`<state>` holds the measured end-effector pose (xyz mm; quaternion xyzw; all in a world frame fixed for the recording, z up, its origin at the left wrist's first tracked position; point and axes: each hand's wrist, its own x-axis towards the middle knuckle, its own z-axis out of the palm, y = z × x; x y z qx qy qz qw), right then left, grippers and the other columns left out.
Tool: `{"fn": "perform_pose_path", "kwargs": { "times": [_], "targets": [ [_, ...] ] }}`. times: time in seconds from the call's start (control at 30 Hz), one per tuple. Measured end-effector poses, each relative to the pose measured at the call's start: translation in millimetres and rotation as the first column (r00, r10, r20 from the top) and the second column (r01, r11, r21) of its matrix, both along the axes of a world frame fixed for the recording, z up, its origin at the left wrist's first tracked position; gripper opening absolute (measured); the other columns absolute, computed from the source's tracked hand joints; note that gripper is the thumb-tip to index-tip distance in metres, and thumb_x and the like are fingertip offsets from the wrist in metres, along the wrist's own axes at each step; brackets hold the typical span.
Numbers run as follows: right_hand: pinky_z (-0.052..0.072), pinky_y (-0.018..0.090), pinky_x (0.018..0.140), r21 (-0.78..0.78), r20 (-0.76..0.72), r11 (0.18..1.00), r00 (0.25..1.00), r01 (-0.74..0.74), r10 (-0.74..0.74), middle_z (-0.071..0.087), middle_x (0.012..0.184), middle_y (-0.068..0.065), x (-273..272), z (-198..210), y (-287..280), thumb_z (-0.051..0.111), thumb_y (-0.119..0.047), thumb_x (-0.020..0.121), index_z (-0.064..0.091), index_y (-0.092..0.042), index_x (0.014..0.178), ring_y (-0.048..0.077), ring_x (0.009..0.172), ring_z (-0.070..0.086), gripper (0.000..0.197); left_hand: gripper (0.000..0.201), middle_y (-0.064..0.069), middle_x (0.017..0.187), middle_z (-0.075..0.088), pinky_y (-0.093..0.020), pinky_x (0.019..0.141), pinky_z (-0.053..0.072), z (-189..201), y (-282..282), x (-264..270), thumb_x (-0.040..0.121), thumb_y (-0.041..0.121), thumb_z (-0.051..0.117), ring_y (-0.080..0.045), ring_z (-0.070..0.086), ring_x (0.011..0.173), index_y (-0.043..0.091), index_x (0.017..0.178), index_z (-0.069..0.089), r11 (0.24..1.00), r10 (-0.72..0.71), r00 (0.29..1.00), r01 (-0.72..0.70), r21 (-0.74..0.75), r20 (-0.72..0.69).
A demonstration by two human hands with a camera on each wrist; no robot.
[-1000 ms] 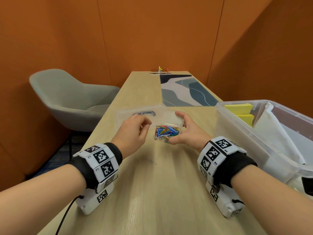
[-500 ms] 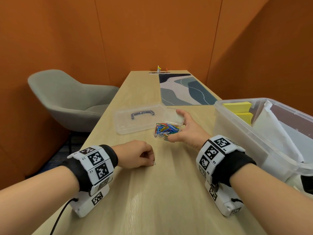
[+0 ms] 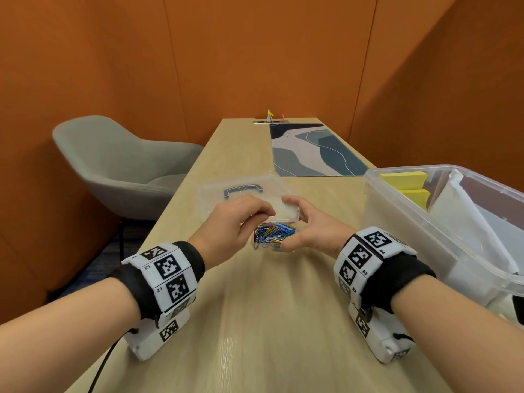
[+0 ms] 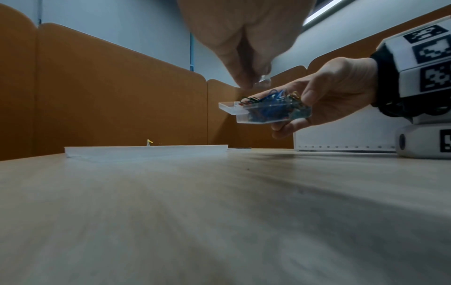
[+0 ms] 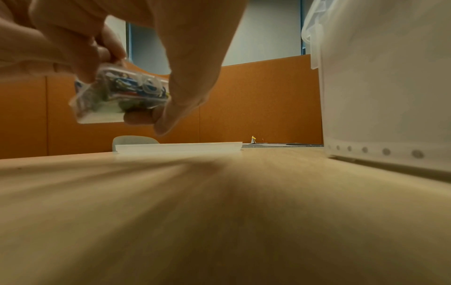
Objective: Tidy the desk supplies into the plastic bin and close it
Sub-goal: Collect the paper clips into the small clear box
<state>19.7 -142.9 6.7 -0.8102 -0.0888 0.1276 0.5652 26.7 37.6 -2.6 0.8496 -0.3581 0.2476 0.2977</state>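
A small clear box (image 3: pixel 273 235) full of coloured paper clips is held just above the desk. My right hand (image 3: pixel 304 226) grips it, thumb (image 5: pixel 185 92) on one side and fingers underneath, with its hinged lid (image 3: pixel 286 211) tipped open. My left hand (image 3: pixel 263 215) hovers over the open box, fingertips pinched on a small pale paper clip (image 4: pixel 264 80). The big clear plastic bin (image 3: pixel 397 222) stands open at the right, holding yellow sticky-note pads (image 3: pixel 402 178) and white paper (image 3: pixel 467 222). Its lid (image 3: pixel 209 205), with a dark handle, lies flat beyond my hands.
A patterned desk mat (image 3: pixel 314 151) lies further along the wooden desk (image 3: pixel 255 321). A grey chair (image 3: pixel 113 165) stands off the desk's left edge. Orange partition walls close in the far end and the right side.
My left hand dropped to the desk, pinched a loose clip lying there, then rose back over the box. The right hand kept hold of the box almost in place.
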Motion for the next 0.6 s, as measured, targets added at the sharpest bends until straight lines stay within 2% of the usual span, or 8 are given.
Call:
{"fn": "perform_pose_path", "kwargs": {
  "times": [0.07, 0.13, 0.23, 0.3, 0.37, 0.43, 0.53, 0.6],
  "targets": [
    [0.047, 0.036, 0.099, 0.032, 0.011, 0.999, 1.000, 0.010, -0.010, 0.057, 0.097, -0.001, -0.4, 0.8, -0.7, 0.068, 0.013, 0.068, 0.026, -0.020, 0.142, 0.027, 0.102, 0.063, 0.091, 0.023, -0.002, 0.094, 0.067, -0.007, 0.076, 0.041, -0.1, 0.0, 0.2, 0.089, 0.019, 0.050, -0.005, 0.055, 0.087, 0.007, 0.100, 0.067, 1.000, 0.006, 1.000, -0.006, 0.001, -0.024],
    [0.050, 0.032, 0.090, 0.079, 0.027, 0.997, 0.999, 0.014, -0.017, 0.057, 0.092, -0.001, -0.3, 1.2, -2.1, 0.064, 0.016, 0.071, 0.024, -0.018, 0.142, 0.020, 0.088, 0.062, 0.088, 0.027, -0.004, 0.100, 0.065, -0.007, 0.073, 0.038, 0.6, 0.8, 1.8, 0.092, 0.025, 0.051, -0.005, 0.054, 0.087, 0.008, 0.107, 0.064, 0.994, 0.105, 0.991, -0.107, -0.026, -0.082],
    [0.050, 0.022, 0.080, 0.125, 0.055, 0.991, 0.997, 0.043, -0.050, 0.055, 0.089, -0.005, -0.6, 2.5, -3.2, 0.062, 0.018, 0.072, 0.024, -0.016, 0.142, 0.013, 0.080, 0.061, 0.087, 0.044, -0.008, 0.127, 0.055, -0.017, 0.090, 0.033, -0.4, 0.4, 2.4, 0.097, 0.032, 0.038, -0.020, 0.051, 0.115, 0.007, 0.133, 0.045, 0.965, 0.263, 0.918, -0.246, 0.095, -0.297],
    [0.050, 0.017, 0.074, 0.149, 0.063, 0.987, 0.995, 0.067, -0.077, 0.054, 0.085, -0.005, -0.7, 3.7, -2.9, 0.061, 0.018, 0.073, 0.024, -0.016, 0.142, 0.010, 0.076, 0.060, 0.085, 0.050, -0.007, 0.142, 0.043, -0.016, 0.098, 0.027, 0.2, -3.2, -3.1, 0.099, 0.035, 0.030, -0.018, 0.040, 0.129, 0.009, 0.141, 0.032, 0.971, 0.221, 0.893, -0.164, 0.173, -0.393],
    [0.051, 0.016, 0.070, 0.157, 0.069, 0.985, 0.994, 0.076, -0.087, 0.054, 0.087, -0.006, -1.1, 4.2, -2.7, 0.061, 0.018, 0.073, 0.024, -0.016, 0.142, 0.011, 0.075, 0.060, 0.085, 0.047, -0.004, 0.144, 0.041, -0.007, 0.090, 0.023, 2.8, -8.0, -10.7, 0.099, 0.032, 0.029, -0.014, 0.037, 0.129, 0.011, 0.141, 0.032, 0.986, 0.125, 0.894, -0.062, 0.158, -0.431],
    [0.052, 0.020, 0.074, 0.145, 0.066, 0.987, 0.994, 0.072, -0.082, 0.052, 0.094, -0.008, -1.9, 4.3, -1.6, 0.062, 0.017, 0.073, 0.025, -0.017, 0.142, 0.015, 0.081, 0.061, 0.085, 0.043, -0.005, 0.141, 0.044, -0.005, 0.084, 0.023, 5.0, -10.5, -13.4, 0.100, 0.028, 0.030, -0.014, 0.040, 0.126, 0.009, 0.139, 0.035, 0.991, 0.097, 0.892, -0.044, 0.129, -0.441],
    [0.051, 0.037, 0.090, 0.131, 0.046, 0.990, 0.998, 0.043, -0.049, 0.048, 0.113, -0.002, -3.2, 3.4, 0.7, 0.064, 0.016, 0.072, 0.025, -0.018, 0.142, 0.025, 0.095, 0.063, 0.087, 0.041, -0.008, 0.140, 0.045, -0.006, 0.083, 0.024, 5.1, -10.9, -11.9, 0.100, 0.025, 0.032, -0.017, 0.041, 0.126, 0.008, 0.137, 0.036, 0.990, 0.122, 0.873, -0.073, 0.122, -0.472],
    [0.050, 0.039, 0.092, 0.139, 0.040, 0.990, 0.998, 0.037, -0.043, 0.047, 0.120, 0.003, -3.6, 3.7, 1.2, 0.064, 0.016, 0.072, 0.026, -0.019, 0.142, 0.026, 0.096, 0.063, 0.087, 0.042, -0.008, 0.141, 0.044, -0.006, 0.082, 0.023, 5.0, -11.2, -11.6, 0.100, 0.026, 0.031, -0.017, 0.041, 0.127, 0.008, 0.138, 0.036, 0.991, 0.121, 0.866, -0.079, 0.107, -0.484]
  ]
}}
